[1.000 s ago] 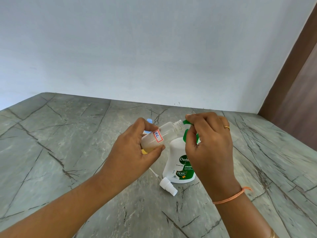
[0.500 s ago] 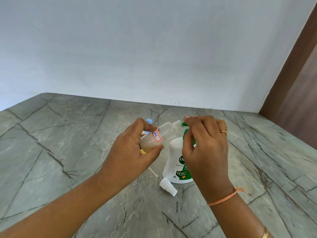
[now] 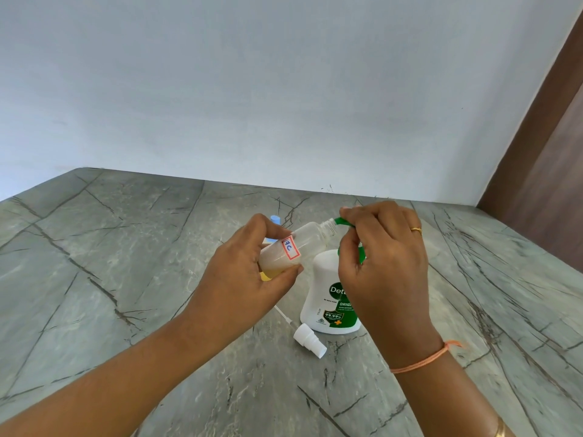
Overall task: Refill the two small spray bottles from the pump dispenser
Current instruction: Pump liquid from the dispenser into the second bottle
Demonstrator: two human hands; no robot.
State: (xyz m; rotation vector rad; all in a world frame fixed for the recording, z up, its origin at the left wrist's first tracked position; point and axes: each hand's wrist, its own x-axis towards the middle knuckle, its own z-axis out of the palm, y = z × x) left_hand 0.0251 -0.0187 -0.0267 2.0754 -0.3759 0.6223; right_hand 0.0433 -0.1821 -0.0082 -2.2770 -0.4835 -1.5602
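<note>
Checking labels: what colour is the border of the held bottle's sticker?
Red, on the white sticker; head view.

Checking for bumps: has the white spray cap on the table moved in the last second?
No. The spray cap still lies by the base of the pump dispenser.

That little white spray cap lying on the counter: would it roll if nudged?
The spray cap lies on its round, stepped side, so a nudge would likely roll it in a curve. It looks like small light plastic, easy to flick away. Its thin tube probably bends.
</note>
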